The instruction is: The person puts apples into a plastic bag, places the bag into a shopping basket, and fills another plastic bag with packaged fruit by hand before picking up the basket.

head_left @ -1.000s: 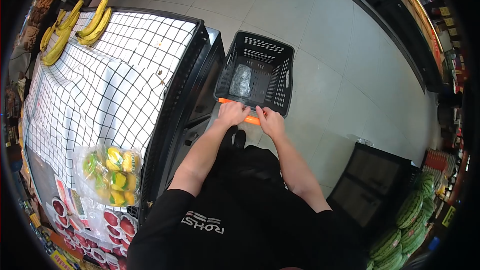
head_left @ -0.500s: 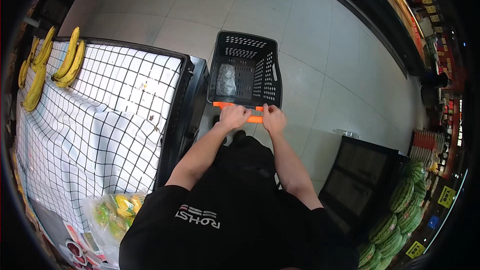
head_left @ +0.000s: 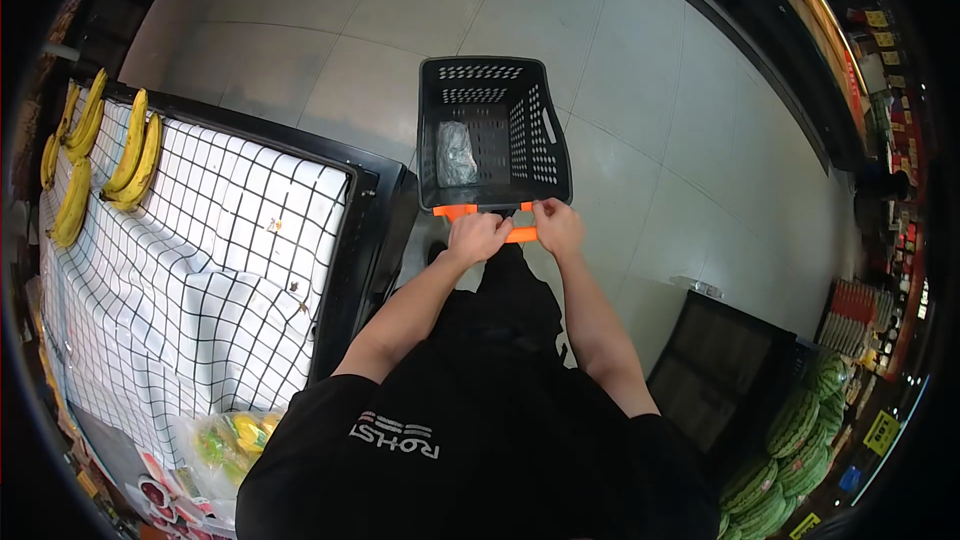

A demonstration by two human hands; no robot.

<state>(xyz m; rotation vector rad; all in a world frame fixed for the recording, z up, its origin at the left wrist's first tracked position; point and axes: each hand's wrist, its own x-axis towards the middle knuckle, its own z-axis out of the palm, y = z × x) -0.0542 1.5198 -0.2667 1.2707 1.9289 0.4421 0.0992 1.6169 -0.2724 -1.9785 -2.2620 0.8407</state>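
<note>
A black perforated basket (head_left: 545, 165) stands in front of me, with a clear plastic-wrapped item (head_left: 457, 153) lying at its left inside. An orange handle (head_left: 522, 235) runs along its near side. My left hand (head_left: 480, 237) is wrapped round the left part of this handle. On the right part, my right hand (head_left: 558, 227) is closed with its fingers near the basket's near rim.
At the left, a display table with a checked cloth (head_left: 240, 230) bears bananas (head_left: 133, 165) and a bag of yellow-green fruit (head_left: 232, 443). Watermelons (head_left: 790, 440) and a black cabinet (head_left: 715, 365) stand at the lower right. Grey tiled floor (head_left: 640, 120) lies beyond.
The basket has advanced over the floor with both hands on its handle. The display table has slid back and leftward in view, and the red fruit is now mostly out of sight.
</note>
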